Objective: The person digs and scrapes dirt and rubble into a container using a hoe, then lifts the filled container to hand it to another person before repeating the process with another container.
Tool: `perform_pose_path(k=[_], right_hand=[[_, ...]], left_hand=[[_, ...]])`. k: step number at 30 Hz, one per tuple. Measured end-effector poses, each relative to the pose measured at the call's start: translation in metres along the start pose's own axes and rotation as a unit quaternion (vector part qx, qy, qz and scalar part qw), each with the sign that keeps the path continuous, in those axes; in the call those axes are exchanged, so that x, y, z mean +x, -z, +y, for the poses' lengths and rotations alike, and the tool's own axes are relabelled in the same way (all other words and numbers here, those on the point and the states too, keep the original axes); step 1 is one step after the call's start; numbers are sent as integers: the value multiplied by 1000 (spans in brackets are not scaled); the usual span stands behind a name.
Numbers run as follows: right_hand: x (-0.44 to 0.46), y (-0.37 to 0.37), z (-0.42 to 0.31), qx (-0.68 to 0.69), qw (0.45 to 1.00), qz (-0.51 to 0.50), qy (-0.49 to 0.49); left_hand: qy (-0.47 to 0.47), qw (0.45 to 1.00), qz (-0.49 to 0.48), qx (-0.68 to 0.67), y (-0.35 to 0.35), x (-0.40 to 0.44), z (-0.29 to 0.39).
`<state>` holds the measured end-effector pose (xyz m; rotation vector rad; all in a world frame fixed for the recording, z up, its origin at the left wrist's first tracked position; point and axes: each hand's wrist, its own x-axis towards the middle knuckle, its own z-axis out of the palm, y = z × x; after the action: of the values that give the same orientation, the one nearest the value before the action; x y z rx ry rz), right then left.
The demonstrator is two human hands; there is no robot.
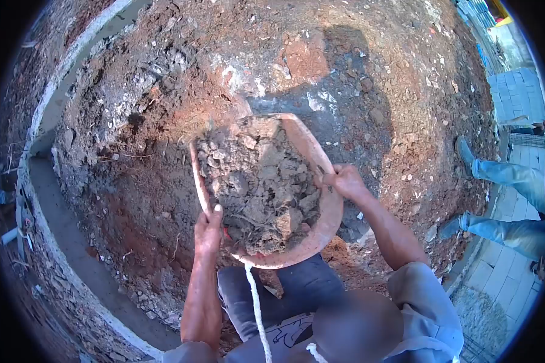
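Observation:
A shallow orange-brown pan (pixel 328 227) is in front of my body, heaped with dark clods of soil (pixel 257 187). My left hand (pixel 208 228) grips its left rim with the thumb on top. On the opposite side, my right hand (pixel 345 181) is closed around the right rim. The pan's far edge is close to the dug ground; I cannot tell whether it touches. A white rope (pixel 255 308) hangs down in front of my dark trousers (pixel 309 284).
Loose reddish soil (pixel 430 133) with stones and roots surrounds me. A low curved concrete wall (pixel 60 260) runs along the left. At the right, another person's legs in jeans (pixel 515 175) are on grey paving blocks (pixel 502 260), near stacked blocks (pixel 516 97).

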<state>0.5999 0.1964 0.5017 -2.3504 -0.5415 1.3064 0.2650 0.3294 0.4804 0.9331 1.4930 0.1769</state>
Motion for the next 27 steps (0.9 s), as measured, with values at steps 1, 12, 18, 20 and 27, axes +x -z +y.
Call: perform_pose_path(k=[1, 12, 18, 20, 27], right_hand=[[-12, 30, 12, 30, 999, 37, -1], [-24, 238, 343, 0, 936, 344, -77], [-15, 194, 346, 243, 877, 272, -313], [-27, 161, 328, 177, 881, 311, -310], [-72, 44, 130, -272, 959, 48, -64]], left_hand=[[-53, 997, -26, 48, -27, -8, 29], [-213, 904, -262, 261, -182, -20, 63], [-60, 924, -84, 368, 37, -17, -34], [61, 963, 118, 237, 134, -18, -100], [-3, 950, 282, -133, 253, -124, -168]])
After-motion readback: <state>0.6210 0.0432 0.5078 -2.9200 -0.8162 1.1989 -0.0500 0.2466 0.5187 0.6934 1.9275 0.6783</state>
